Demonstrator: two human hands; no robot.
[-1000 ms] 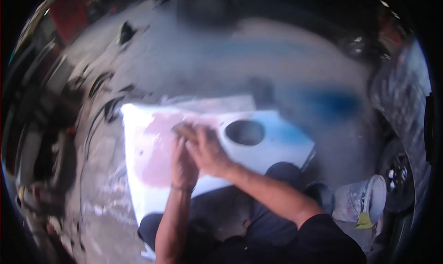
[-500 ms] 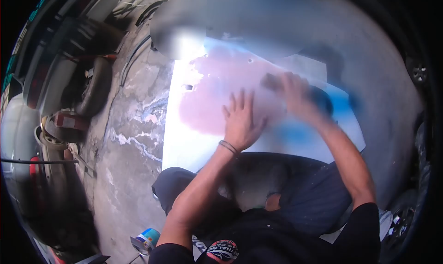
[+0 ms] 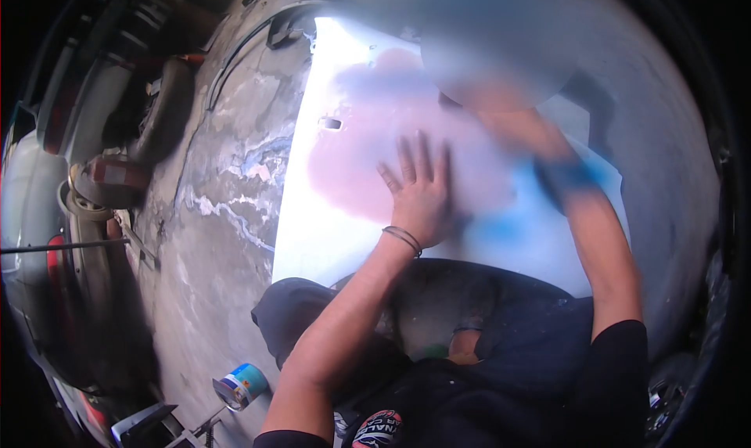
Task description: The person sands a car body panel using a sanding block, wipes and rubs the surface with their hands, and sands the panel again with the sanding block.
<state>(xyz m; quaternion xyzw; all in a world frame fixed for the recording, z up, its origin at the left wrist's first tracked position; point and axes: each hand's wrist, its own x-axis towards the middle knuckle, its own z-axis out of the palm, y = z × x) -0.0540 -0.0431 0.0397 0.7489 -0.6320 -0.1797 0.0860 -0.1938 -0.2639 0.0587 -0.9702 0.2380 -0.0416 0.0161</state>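
Observation:
A white car body panel (image 3: pixel 301 244) lies in front of me, with a broad pinkish filler patch (image 3: pixel 352 166) on it. My left hand (image 3: pixel 421 194) rests flat on the patch, fingers spread, holding nothing. Further up the panel is my right hand (image 3: pixel 504 107), partly hidden by a hazy smear over the view. A dark edge of what looks like a sanding block (image 3: pixel 448 100) shows beside its fingers. Blue areas (image 3: pixel 501 229) show on the panel's right side, blurred.
My bent knees are at the panel's near edge. A can with a blue label (image 3: pixel 242 385) stands on the stained concrete floor (image 3: pixel 211 291) at lower left. A tire (image 3: pixel 163 119) and car parts line the left side. A wheel (image 3: pixel 665 397) is at lower right.
My right hand has moved up and away across the panel with the dark block. My left hand has shifted slightly right, still flat. The view has shifted a little.

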